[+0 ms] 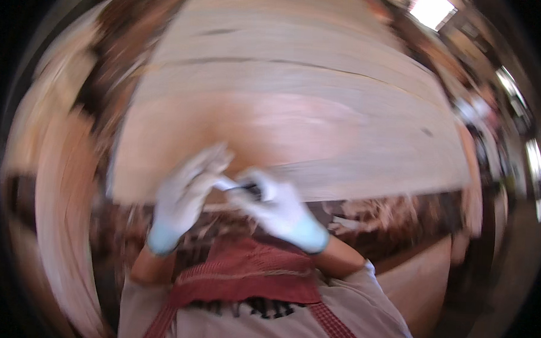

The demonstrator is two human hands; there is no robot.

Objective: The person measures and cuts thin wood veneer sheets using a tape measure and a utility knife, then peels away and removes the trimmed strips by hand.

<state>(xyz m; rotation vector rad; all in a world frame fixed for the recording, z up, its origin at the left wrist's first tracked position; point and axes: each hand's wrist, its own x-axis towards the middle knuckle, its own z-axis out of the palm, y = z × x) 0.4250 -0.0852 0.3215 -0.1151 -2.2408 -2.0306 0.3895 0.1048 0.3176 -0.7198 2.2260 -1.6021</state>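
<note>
My left hand (pixel 189 181), in a white glove with a pale blue cuff, is over the near edge of a broad pale wood sheet (pixel 344 112). Its fingers look stretched out, though motion smears them. Beside it, my gloved right hand (pixel 275 208) is closed around a small dark object (pixel 250 191), whose kind is too blurred to make out. A short whitish piece (pixel 224 183) sits between the two hands, close to the left thumb. Whether the left hand touches it is unclear.
Reddish-brown scraps and shavings (pixel 382 214) lie below the sheet's near edge. Long pale boards or sheets (pixel 64 191) stand along the left. Another wooden panel (pixel 419 272) is at the lower right. Blurred objects and a bright window (pixel 432 11) lie beyond.
</note>
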